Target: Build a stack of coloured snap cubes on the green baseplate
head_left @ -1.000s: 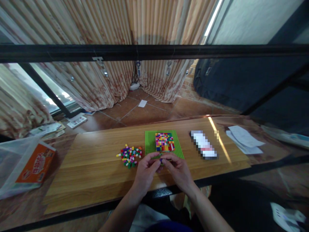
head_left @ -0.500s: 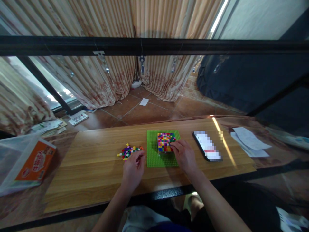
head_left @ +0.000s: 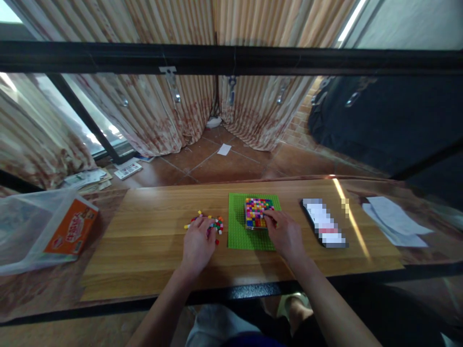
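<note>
A block of many small coloured building bricks (head_left: pixel 254 208) stands on the green studded baseplate (head_left: pixel 237 237) in the middle of the table. My right hand (head_left: pixel 286 235) is at the block's right side, its thumb and forefinger pinched over the top near the edge. Whatever lies between those fingertips is too small to make out. To the left, my left hand (head_left: pixel 198 243) rests over the pile of loose bricks (head_left: pixel 218 224) with fingers curled down into it. The hand covers part of the pile, and its fingertips are partly hidden.
A phone (head_left: pixel 323 224) lies right of the baseplate on the wooden tabletop (head_left: pixel 144 250). Farther right are sheets of paper (head_left: pixel 398 221). A clear plastic bin (head_left: pixel 32 231) with an orange label stands at the left. A dark bar (head_left: pixel 202 59) crosses the view beyond the table.
My left hand has shifted from the pile's near right side to over it, covering more bricks. My right hand stays at the block's right side. The whole view has swung slightly left.
</note>
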`<state>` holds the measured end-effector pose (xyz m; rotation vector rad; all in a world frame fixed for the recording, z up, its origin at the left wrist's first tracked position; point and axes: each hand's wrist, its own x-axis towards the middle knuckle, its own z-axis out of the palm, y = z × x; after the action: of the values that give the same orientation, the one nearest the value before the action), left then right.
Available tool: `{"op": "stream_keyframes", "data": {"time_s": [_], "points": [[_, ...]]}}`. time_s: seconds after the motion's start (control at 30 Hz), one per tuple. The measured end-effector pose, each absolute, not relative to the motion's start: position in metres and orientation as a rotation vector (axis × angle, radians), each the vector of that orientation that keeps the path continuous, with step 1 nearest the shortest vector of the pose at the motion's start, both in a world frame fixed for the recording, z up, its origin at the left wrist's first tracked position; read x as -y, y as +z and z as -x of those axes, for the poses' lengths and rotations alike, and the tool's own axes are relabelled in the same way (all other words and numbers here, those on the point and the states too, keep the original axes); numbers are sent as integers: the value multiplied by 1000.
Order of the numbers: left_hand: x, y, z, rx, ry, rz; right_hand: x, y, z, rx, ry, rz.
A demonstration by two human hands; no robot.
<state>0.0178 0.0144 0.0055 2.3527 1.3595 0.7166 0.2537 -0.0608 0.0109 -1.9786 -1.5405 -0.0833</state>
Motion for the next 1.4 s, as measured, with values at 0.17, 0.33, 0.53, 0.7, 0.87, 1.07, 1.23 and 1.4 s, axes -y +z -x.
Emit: {"op": "stream_keyframes", "data": {"time_s": [0.17,0.33,0.53,0.7,0.87,1.07,1.23,1.4], "points": [[-26,12,-30,-1315,579,-2511,58,17,-250,1367,13,2040],[-29,14,-43,-1420,475,-2541,54,21,-250,1137,161,2056],[-30,11,-53,-1505,378,-2608,47,26,-254,1102,229,2123],[-32,17,-56,-1505,362,-2622,50,23,-256,1057,302,2087],[-22,24,-54,-1367,583,-2320,75,15,-240,971,326,1813],[12,20,-71,-919,646,-1505,97,21,-212,1186,447,1630],[31,28,-81,-797,722,-1567,101,25,-206,1079,574,1562],[42,36,-85,-792,792,-1780,101,20,-201,770,678,1435]]}}
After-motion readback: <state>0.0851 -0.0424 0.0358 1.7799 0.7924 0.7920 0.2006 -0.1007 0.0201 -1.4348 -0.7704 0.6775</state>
